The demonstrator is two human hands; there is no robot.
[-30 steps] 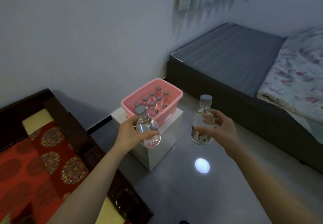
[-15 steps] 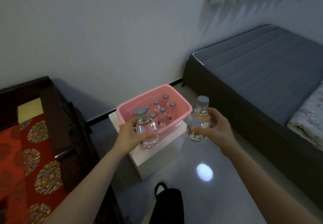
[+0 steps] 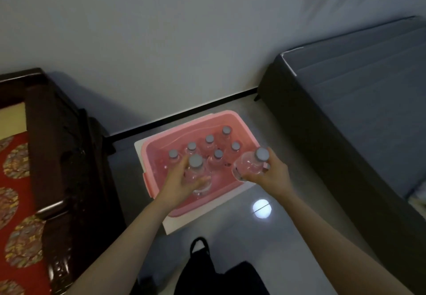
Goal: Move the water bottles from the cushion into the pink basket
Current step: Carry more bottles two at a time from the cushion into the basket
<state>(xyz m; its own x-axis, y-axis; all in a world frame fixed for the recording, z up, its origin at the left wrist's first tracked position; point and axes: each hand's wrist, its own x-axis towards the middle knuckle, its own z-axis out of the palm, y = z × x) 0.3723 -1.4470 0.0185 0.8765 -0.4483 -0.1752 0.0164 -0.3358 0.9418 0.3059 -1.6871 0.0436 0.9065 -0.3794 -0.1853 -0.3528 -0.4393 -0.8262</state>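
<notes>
Both bottles have moved over the pink basket [image 3: 161,147], seemingly upright, caps up, left hand [image 3: 177,185] and right hand [image 3: 268,176] gripping them.

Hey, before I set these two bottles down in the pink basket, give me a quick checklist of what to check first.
1. Left hand grips its bottle: ok.
2. Right hand grips its bottle: ok.
3. Left bottle is over the pink basket: ok.
4. Right bottle is inside the rim: not ok, it sits over the basket's right edge.
5. Free floor space beside the six standing bottles: ok, the near-left area looks open.
6. Basket sits steady on the white box: cannot tell.
</notes>
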